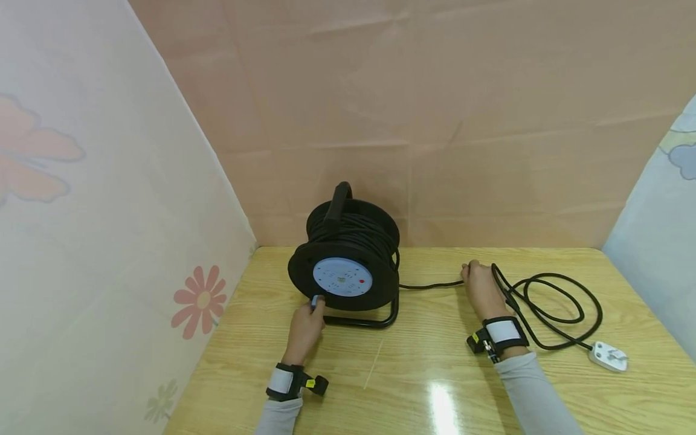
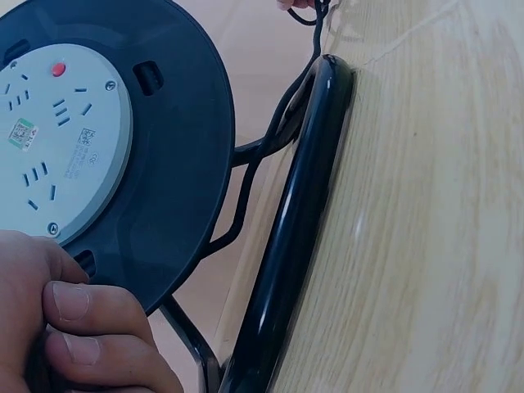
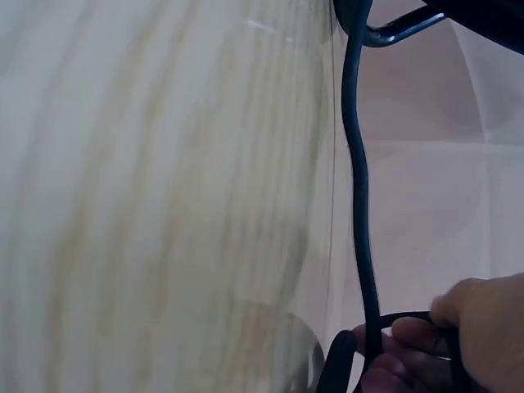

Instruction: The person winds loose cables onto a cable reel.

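A black cable reel (image 1: pixel 353 254) stands on its tubular frame, wound with black cable, its pale socket face (image 1: pixel 342 277) toward me with a red button. My left hand (image 1: pixel 306 329) grips the small crank knob (image 1: pixel 316 300) at the lower left of the disc; in the left wrist view the fingers (image 2: pixel 90 307) are curled close to the disc's rim. To the right, my right hand (image 1: pixel 483 290) holds the cable (image 1: pixel 432 286) that runs out from the reel. The right wrist view has the cable (image 3: pixel 359 188) passing down into the curled fingers (image 3: pixel 417 336).
Loose loops of cable (image 1: pixel 587 296) lie on the wooden table (image 1: pixel 413 362) right of my right hand, ending in a white plug (image 1: pixel 609 356). A pinkish-brown backdrop (image 1: pixel 489 151) rises behind the table, with a flower-printed sheet (image 1: pixel 109 199) on the left.
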`<move>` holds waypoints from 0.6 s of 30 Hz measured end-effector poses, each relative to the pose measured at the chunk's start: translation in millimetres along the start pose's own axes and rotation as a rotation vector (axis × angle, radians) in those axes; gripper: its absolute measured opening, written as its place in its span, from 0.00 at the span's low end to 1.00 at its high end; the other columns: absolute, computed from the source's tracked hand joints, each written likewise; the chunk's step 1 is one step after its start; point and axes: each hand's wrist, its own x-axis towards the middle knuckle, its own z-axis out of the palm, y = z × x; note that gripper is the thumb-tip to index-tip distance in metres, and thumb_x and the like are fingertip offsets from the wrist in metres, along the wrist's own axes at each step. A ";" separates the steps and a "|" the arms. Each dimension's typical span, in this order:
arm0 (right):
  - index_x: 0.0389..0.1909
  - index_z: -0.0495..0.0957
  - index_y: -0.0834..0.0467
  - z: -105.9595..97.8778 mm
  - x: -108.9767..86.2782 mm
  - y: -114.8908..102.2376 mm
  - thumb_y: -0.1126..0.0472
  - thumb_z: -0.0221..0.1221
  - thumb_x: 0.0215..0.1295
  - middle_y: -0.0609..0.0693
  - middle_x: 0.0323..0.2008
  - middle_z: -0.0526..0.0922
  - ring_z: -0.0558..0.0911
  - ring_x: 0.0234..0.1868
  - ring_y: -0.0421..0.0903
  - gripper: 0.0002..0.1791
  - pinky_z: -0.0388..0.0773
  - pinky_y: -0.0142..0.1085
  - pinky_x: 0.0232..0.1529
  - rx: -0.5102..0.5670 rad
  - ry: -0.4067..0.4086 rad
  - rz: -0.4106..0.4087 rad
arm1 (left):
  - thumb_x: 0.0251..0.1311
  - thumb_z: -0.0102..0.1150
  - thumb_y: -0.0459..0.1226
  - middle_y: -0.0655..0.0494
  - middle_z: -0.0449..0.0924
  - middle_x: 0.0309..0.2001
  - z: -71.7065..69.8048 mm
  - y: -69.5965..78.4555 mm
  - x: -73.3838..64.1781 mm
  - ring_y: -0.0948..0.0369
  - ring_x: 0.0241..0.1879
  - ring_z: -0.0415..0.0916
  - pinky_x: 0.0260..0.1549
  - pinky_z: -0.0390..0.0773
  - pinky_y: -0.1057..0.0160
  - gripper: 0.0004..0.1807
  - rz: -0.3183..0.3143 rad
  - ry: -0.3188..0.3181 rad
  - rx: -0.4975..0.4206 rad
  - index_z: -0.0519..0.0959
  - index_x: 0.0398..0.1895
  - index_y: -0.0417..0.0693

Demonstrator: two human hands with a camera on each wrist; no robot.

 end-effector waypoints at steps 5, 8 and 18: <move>0.49 0.70 0.72 -4.8 0.2 3.0 0.61 0.40 0.79 0.54 0.17 0.76 0.68 0.12 0.43 0.17 0.63 0.38 0.13 0.069 -0.108 0.135 | 0.72 0.42 0.53 0.60 0.62 0.09 -3.5 2.0 0.2 0.63 0.09 0.56 0.10 0.54 0.66 0.30 -0.018 0.026 -0.014 0.63 0.12 0.50; 0.56 0.68 0.72 -7.6 1.3 2.7 0.61 0.37 0.80 0.61 0.29 0.81 0.75 0.20 0.49 0.20 0.67 0.39 0.18 0.168 -0.157 0.211 | 0.73 0.42 0.52 0.59 0.62 0.09 -5.5 2.7 0.6 0.63 0.09 0.56 0.10 0.54 0.66 0.29 -0.014 0.038 -0.025 0.63 0.12 0.50; 0.48 0.77 0.69 -2.7 -1.6 0.2 0.62 0.45 0.77 0.68 0.44 0.72 0.74 0.32 0.55 0.16 0.72 0.47 0.30 0.159 -0.098 0.157 | 0.73 0.41 0.52 0.61 0.59 0.08 -7.9 1.7 3.7 0.63 0.09 0.54 0.10 0.52 0.66 0.29 0.000 0.038 -0.054 0.63 0.12 0.49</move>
